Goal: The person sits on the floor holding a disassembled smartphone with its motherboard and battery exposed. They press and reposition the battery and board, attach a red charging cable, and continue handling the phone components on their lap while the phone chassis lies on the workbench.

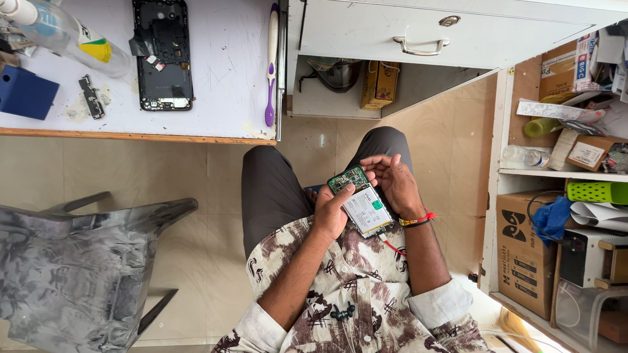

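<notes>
My left hand (330,212) grips a small device assembly (363,204) over my lap: a white battery pack with a green circuit board (348,178) at its far end and a red wire trailing from its near end. My right hand (392,180) curls beside it on the right, fingertips touching the circuit board's edge. A red and black band circles my right wrist. On the white worktable (222,78) lies an opened black phone body (162,55), with a purple and white toothbrush (271,62) to its right.
A clear bottle (69,36), a blue box (25,93) and a small metal part (91,97) lie on the table's left. A grey plastic chair (78,261) stands at left. Shelves with cartons (526,252) and clutter fill the right; a drawer (418,33) is ahead.
</notes>
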